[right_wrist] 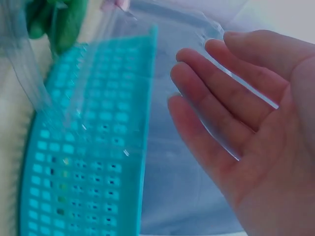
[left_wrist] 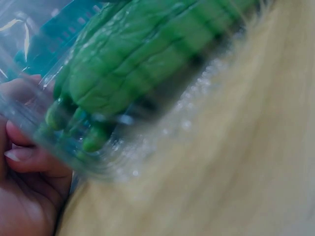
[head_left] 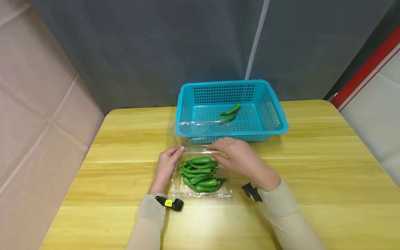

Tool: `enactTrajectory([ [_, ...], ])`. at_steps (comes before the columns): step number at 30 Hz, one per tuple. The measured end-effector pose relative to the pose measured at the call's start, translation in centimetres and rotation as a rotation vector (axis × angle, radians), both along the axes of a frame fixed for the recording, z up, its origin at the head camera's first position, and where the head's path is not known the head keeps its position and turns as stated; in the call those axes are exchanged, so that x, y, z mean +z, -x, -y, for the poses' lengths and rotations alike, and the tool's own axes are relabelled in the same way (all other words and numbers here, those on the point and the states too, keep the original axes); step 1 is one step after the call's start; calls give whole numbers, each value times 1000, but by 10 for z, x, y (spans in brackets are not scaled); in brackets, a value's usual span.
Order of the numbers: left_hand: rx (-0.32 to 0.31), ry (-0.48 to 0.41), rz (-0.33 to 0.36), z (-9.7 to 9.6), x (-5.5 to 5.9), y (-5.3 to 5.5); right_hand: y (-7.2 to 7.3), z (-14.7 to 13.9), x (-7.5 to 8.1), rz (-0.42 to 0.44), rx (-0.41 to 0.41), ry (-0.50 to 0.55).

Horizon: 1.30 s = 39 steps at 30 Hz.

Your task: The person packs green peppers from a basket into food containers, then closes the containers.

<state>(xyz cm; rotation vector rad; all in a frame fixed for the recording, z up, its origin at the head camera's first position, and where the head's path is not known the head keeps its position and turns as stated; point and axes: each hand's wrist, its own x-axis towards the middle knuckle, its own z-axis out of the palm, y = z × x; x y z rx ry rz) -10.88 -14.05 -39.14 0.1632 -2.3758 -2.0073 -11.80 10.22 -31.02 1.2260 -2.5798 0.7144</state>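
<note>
A clear plastic clamshell container point(head_left: 175, 191) lies on the table with its lid point(head_left: 203, 127) raised, leaning back over the near rim of the blue basket. Several green chili peppers point(head_left: 200, 177) are piled in its base; the left wrist view shows the peppers point(left_wrist: 123, 64) through the clear wall. At the back left corner my left hand point(head_left: 167, 165) pinches the container's edge, thumb and fingertips against the plastic point(left_wrist: 83, 162). My right hand point(head_left: 240, 158) is over the container's back right, fingers spread loosely beside the lid in the right wrist view, nothing between them.
Behind the container stands a blue plastic basket point(head_left: 279, 119) with slotted walls. Two green peppers point(head_left: 230, 111) lie inside it, partly seen past the lid. The wooden table point(head_left: 328, 156) extends to both sides, and a dark grey panel point(head_left: 150, 62) rises behind it.
</note>
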Motion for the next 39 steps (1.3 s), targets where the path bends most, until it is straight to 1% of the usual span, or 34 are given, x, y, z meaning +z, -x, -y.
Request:
enactTrajectory([
  [5,14,-5,4,-1,0,0,2,-11,7,-32,-22,52],
  [8,11,-14,2,0,0,0,3,-18,9,-49,-31,93],
  [15,16,-41,14,1,-2,0,9,-31,14,-91,-13,216],
  [17,19,-44,16,1,-2,0,10,-33,15,-107,-34,259],
  [19,20,-41,14,1,-2,0,11,-34,15,-120,-74,300],
  [21,19,-35,15,1,-3,1,12,-34,14,-127,-131,330],
  [23,19,-31,16,1,-3,1,13,-35,14,-126,-197,338],
  [27,17,-29,26,0,-5,1,16,-39,14,-95,-300,306],
  [30,17,-35,36,-1,-6,1,22,-44,14,-66,-325,259],
  [35,22,-39,41,-1,-5,1,35,-52,17,18,-297,160],
  [39,29,-32,39,1,-3,0,48,-55,21,105,-271,41],
])
